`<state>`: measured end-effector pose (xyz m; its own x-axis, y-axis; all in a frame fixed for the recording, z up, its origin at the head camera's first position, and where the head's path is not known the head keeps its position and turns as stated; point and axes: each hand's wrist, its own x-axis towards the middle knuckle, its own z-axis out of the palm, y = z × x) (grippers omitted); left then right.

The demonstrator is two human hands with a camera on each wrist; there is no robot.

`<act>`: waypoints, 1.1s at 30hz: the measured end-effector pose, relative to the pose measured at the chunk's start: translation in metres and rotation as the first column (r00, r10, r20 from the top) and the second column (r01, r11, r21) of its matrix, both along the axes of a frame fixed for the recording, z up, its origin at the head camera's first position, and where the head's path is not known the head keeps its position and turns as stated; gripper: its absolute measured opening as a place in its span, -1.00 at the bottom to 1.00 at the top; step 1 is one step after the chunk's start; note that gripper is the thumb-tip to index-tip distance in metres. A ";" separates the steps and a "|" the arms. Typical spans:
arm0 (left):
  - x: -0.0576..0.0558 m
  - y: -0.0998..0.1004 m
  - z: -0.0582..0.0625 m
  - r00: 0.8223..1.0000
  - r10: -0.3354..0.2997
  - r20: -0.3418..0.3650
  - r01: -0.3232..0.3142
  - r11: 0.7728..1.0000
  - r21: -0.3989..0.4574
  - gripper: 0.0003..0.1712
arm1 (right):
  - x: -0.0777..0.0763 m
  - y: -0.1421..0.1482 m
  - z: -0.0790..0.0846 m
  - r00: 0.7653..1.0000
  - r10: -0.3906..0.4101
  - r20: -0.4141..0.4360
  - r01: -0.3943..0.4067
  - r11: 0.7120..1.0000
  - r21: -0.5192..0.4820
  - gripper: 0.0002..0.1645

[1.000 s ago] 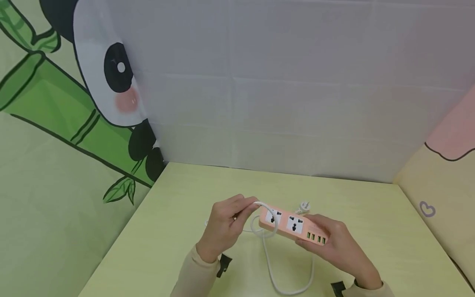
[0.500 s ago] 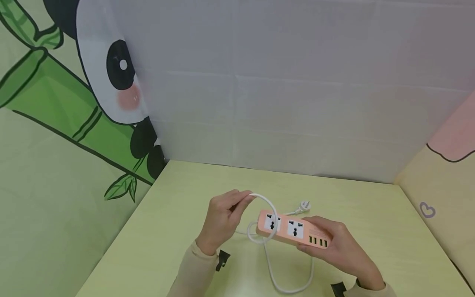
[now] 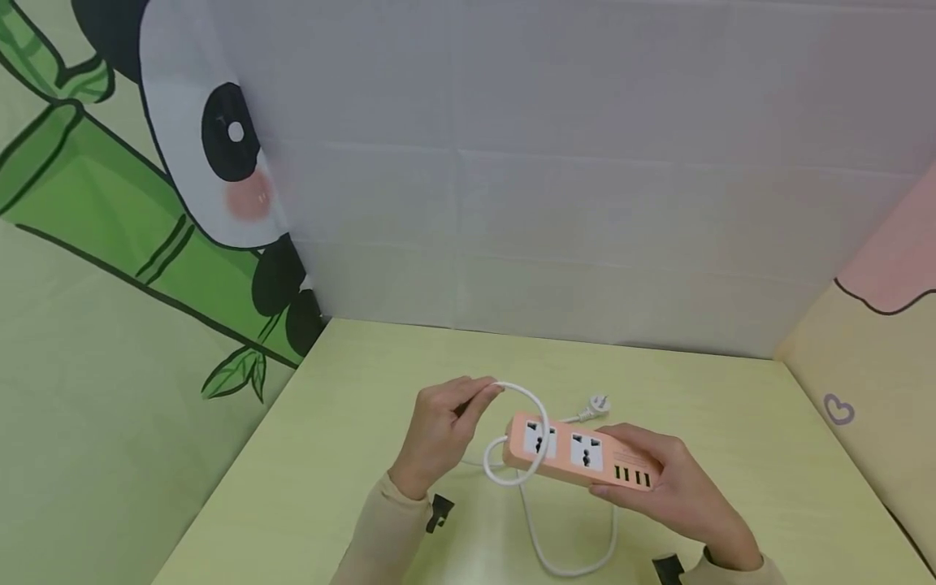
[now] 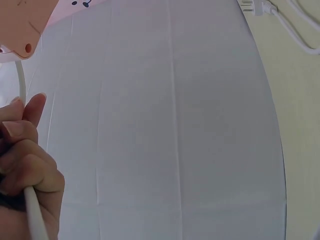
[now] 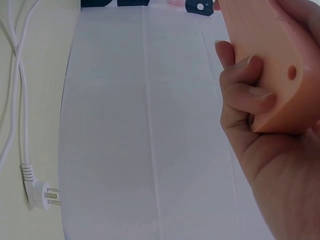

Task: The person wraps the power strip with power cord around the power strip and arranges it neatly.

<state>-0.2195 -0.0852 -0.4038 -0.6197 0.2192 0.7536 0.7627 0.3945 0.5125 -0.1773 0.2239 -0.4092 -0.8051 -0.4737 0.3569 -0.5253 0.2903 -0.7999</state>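
A pink power strip (image 3: 570, 452) with two white universal sockets and several USB ports tilts above the table, its socket face toward the head camera. My right hand (image 3: 680, 487) grips its right end; in the right wrist view, fingers (image 5: 250, 97) curl under the strip's back. My left hand (image 3: 442, 431) pinches the white cord (image 3: 544, 414) between thumb and fingertips. From that pinch the cord loops in front of the strip's left end. In the left wrist view, more cord (image 4: 34, 215) passes out through the curled fingers. The white plug (image 3: 597, 407) lies on the table behind the strip.
The pale yellow table (image 3: 731, 422) carries a slack bend of cord (image 3: 574, 573) near its front. A grey-white backdrop (image 3: 570, 203) stands along the rear edge. Printed cloth walls close off the left side (image 3: 146, 366) and right side (image 3: 870, 349).
My left hand has risen slightly with the cord, and the loop before the strip has widened. The strip has shifted slightly right and down in my right hand's grip.
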 end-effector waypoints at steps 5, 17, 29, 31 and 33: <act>-0.001 0.003 -0.003 1.000 -0.025 -0.004 0.025 1.000 0.000 -0.88 | 0.001 0.000 0.003 1.000 -0.005 0.018 0.005 1.000 -0.010 -0.37; 0.001 0.007 -0.005 0.995 -0.024 0.096 0.029 0.998 -0.051 -0.83 | 0.002 0.001 0.004 0.999 -0.034 0.036 0.036 0.998 -0.043 -0.36; 0.006 0.014 -0.007 0.962 -0.061 0.265 0.114 0.975 -0.189 -0.73 | 0.006 0.000 0.001 0.980 -0.195 -0.039 0.190 0.975 -0.118 -0.33; 0.007 0.015 -0.007 0.952 -0.071 0.298 0.139 0.967 -0.214 -0.73 | 0.007 -0.001 0.002 0.965 -0.261 -0.032 0.255 0.958 -0.130 -0.33; 0.008 0.015 -0.005 0.944 -0.079 0.319 0.156 0.962 -0.223 -0.74 | 0.007 -0.002 0.002 0.953 -0.303 -0.018 0.297 0.944 -0.143 -0.33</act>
